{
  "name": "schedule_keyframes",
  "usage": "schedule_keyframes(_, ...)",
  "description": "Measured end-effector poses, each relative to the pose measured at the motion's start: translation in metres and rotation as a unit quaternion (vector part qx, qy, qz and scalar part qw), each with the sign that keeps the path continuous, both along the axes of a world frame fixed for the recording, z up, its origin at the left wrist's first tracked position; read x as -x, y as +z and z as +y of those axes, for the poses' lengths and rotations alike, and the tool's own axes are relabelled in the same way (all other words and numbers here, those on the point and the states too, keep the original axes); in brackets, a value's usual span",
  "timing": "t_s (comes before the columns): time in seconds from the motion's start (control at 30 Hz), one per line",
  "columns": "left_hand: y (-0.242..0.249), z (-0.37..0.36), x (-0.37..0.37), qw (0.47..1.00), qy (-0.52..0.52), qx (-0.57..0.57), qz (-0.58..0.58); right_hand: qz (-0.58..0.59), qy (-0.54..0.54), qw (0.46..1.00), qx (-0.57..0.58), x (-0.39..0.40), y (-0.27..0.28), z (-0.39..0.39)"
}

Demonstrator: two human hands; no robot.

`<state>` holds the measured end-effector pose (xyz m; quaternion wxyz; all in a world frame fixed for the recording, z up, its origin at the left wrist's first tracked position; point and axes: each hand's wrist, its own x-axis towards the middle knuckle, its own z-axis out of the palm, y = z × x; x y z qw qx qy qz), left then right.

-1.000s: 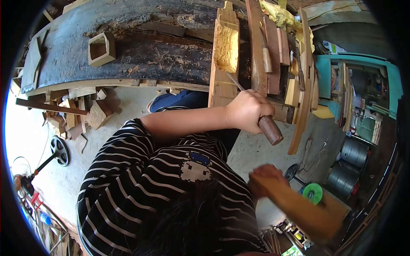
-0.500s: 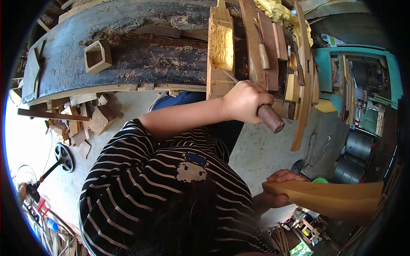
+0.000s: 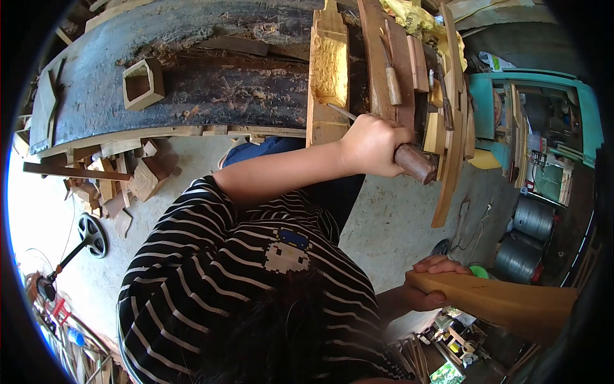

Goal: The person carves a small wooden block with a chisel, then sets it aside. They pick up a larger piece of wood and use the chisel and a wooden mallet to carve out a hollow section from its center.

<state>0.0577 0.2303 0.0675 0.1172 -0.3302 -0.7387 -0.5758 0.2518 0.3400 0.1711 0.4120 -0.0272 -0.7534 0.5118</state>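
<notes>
My left hand [image 3: 377,146] is wrapped round the wooden handle of a chisel [image 3: 416,164]. The chisel's thin blade points up and left, its tip at the lower end of a rough yellow hollow in a wooden block [image 3: 330,70]. Lower right, my right hand [image 3: 427,288] grips the narrow end of a large wooden mallet [image 3: 495,296], fingers over the top and thumb near the underside. The mallet is apart from the chisel.
A dark workbench [image 3: 217,99] carries a hollow wooden box [image 3: 143,84] and shavings. Right of the block lie planks [image 3: 451,160] and another chisel [image 3: 392,83]. Wood offcuts [image 3: 147,179] lie on the floor at left, metal drums [image 3: 519,256] stand at right.
The chisel handle and my left hand have shifted slightly right and up, the blade now lying flatter. My right hand and the mallet have moved a little to the right.
</notes>
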Motion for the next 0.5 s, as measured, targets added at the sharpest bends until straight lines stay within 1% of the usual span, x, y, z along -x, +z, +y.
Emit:
schedule_keyframes(0.13, 0.002, -0.004, 0.005, 1.0, 0.012, 0.008, -0.013, 0.009, -0.022, 0.999, -0.021, 0.002, 0.001, 0.002)
schedule_keyframes(0.2, 0.002, -0.006, 0.006, 1.0, 0.017, 0.011, -0.017, 0.018, 0.015, 1.0, -0.001, 0.001, 0.003, 0.005)
schedule_keyframes(0.23, 0.001, -0.007, 0.006, 1.0, 0.009, -0.001, -0.016, 0.018, 0.016, 1.0, 0.0, 0.002, 0.003, 0.006)
schedule_keyframes(0.3, 0.0, -0.008, 0.005, 1.0, 0.001, -0.012, -0.016, 0.041, 0.048, 0.997, 0.034, 0.003, 0.004, 0.005)
schedule_keyframes(0.33, -0.001, -0.008, 0.004, 0.999, 0.011, -0.034, -0.008, 0.04, 0.048, 0.997, 0.035, 0.005, 0.002, 0.002)
schedule_keyframes(0.37, -0.002, -0.008, 0.003, 0.998, 0.021, -0.055, -0.001, 0.059, 0.075, 0.994, 0.055, 0.007, -0.004, -0.002)
schedule_keyframes(0.4, -0.002, -0.009, 0.002, 0.998, 0.022, -0.055, -0.001, 0.079, 0.102, 0.989, 0.075, 0.009, -0.01, -0.006)
schedule_keyframes(0.43, -0.002, -0.01, 0.001, 0.998, 0.023, -0.058, -0.006, 0.08, 0.103, 0.989, 0.075, 0.008, -0.019, -0.005)
schedule_keyframes(0.5, -0.004, -0.011, 0.001, 0.998, 0.024, -0.063, -0.01, -0.089, 0.133, 0.987, -0.02, 0.007, -0.037, -0.004)
